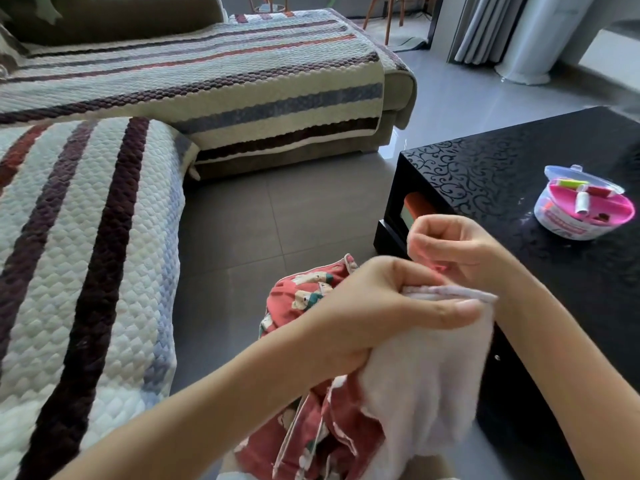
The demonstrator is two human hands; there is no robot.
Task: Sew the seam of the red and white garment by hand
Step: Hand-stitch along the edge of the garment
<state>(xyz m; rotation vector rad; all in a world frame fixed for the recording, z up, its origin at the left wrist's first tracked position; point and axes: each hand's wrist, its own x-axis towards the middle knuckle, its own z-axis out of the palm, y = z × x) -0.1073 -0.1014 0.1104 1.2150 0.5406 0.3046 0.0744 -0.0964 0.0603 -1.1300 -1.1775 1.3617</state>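
Observation:
The red and white garment (pixel 426 382) hangs in front of me, its fleecy white inside turned outward and its red printed side bunched below and behind. My left hand (pixel 377 306) grips the garment at its top seam edge, thumb lying along the white fabric. Just above that seam, my right hand (pixel 457 247) has its fingers curled together in a pinch; the needle and thread are too small to make out.
A black patterned coffee table (pixel 485 174) stands at the right, holding an open round sewing kit (pixel 585 209) with thread spools. A sofa with a striped quilted cover (pixel 86 254) fills the left and back. Grey tiled floor lies between them.

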